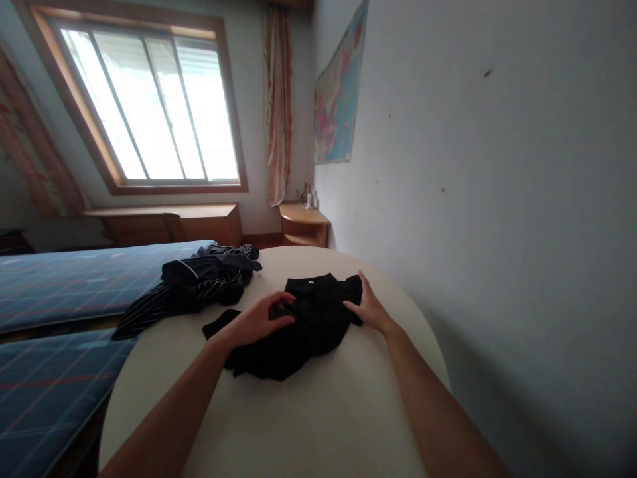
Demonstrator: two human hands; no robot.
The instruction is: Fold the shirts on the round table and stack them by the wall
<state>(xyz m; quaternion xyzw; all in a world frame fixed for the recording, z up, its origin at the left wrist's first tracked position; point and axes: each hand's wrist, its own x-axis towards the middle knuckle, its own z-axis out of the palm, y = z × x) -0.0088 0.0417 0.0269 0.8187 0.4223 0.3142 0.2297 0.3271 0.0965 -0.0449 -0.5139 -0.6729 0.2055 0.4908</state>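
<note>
Standing before me, the round cream table (308, 425) carries a heap of dark clothing (209, 279) at its far left edge and, near its middle, a crumpled black garment (316, 318). My left hand (259, 318) is over the garment's left part, fingers half curled, thumb parted; my right hand (372, 311) is at its right end, thumb and fingers spread. A white label (311, 283) shows near the garment's far edge.

You can read no lettering here: the small pale label (311, 282) near the far edge of the black garment (321, 315), at your twelve o'clock, is too tiny, and the wall map (338, 99) toward one o'clock is too blurred.
</note>
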